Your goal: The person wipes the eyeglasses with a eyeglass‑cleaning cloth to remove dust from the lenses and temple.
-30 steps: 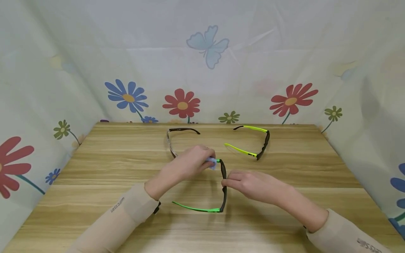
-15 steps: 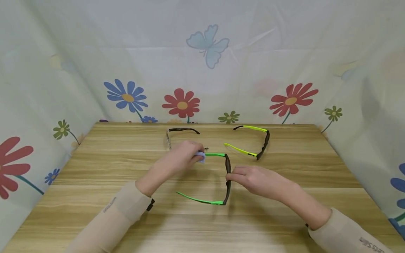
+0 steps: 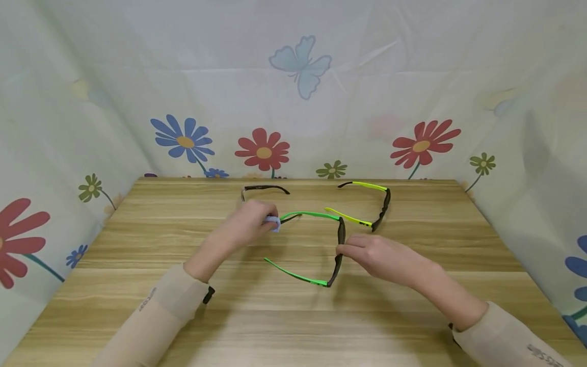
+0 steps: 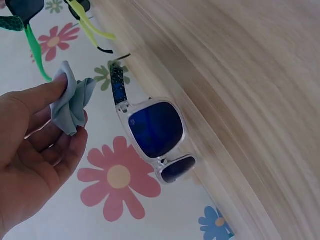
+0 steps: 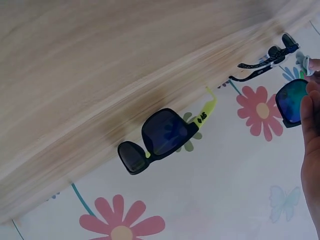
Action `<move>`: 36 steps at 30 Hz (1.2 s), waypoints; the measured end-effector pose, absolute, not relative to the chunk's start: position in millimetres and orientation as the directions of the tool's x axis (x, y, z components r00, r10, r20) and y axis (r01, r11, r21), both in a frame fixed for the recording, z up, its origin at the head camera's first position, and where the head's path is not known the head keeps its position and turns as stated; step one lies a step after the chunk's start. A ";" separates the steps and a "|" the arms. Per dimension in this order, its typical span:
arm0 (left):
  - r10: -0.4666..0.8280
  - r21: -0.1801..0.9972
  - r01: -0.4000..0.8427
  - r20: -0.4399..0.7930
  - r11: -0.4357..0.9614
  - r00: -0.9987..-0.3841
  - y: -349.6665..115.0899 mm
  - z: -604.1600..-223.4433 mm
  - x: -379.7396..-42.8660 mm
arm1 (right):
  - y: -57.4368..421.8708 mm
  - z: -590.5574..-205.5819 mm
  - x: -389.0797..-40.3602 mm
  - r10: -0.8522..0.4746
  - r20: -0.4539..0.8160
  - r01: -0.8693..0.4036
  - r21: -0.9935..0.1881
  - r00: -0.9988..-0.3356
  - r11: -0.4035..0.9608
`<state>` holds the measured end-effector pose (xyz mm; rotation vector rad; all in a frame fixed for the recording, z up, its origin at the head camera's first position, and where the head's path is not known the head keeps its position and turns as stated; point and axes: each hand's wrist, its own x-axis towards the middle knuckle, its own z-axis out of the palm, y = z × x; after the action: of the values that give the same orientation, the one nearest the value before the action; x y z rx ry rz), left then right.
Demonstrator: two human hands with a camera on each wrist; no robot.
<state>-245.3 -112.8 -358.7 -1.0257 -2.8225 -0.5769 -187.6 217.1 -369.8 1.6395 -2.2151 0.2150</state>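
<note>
My left hand (image 3: 249, 221) pinches a crumpled light-blue cloth (image 4: 71, 100) between thumb and fingers. The cloth sits at the tip of the far green temple of black-framed sunglasses (image 3: 341, 232). At their bridge, my right hand (image 3: 382, 255) pinches these sunglasses, which are raised over the table with both temples unfolded toward the left. One blue-green mirrored lens (image 5: 291, 102) shows beside my fingers in the right wrist view. Just behind my left hand lie clear-framed sunglasses (image 4: 156, 129) with dark-blue lenses; the hand covers part of them in the head view.
Sunglasses with neon-yellow temples (image 3: 382, 206) lie unfolded at the back right of the wooden table (image 3: 293, 331). A white curtain (image 3: 357, 112) printed with flowers and a butterfly stands along the back and both sides.
My left hand with the cloth has slid leftward along the far green temple, from near the hinge to its tip. My right hand has moved the sunglasses slightly right and away from me.
</note>
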 end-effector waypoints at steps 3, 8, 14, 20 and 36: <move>0.588 0.326 0.619 0.200 0.714 -0.784 -115.0 -359.1 -247.2 | 220.1 -372.0 -189.1 -0.883 0.392 -0.947 0.076 -0.260 0.312; 0.570 0.315 0.609 0.215 0.728 -0.793 -111.0 -356.3 -248.1 | 220.5 -377.0 -190.8 -0.876 0.408 -0.954 0.035 -0.258 0.298; 0.593 0.292 0.625 0.200 0.724 -0.780 -96.3 -350.7 -245.6 | 211.3 -380.6 -190.1 -0.898 0.383 -0.964 0.058 -0.218 0.259; 0.624 0.262 0.647 0.174 0.716 -0.761 -79.9 -348.3 -243.3 | 201.7 -378.8 -188.4 -0.908 0.364 -0.969 0.046 -0.209 0.241; 0.734 0.222 0.748 0.159 0.626 -0.661 -55.5 -337.8 -230.6 | 182.6 -376.5 -184.9 -0.922 0.351 -0.976 0.086 -0.160 0.202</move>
<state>-230.6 -55.5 -337.8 -1.2697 -2.7837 -0.4175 -184.9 182.6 -376.5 1.7843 -2.1574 0.2286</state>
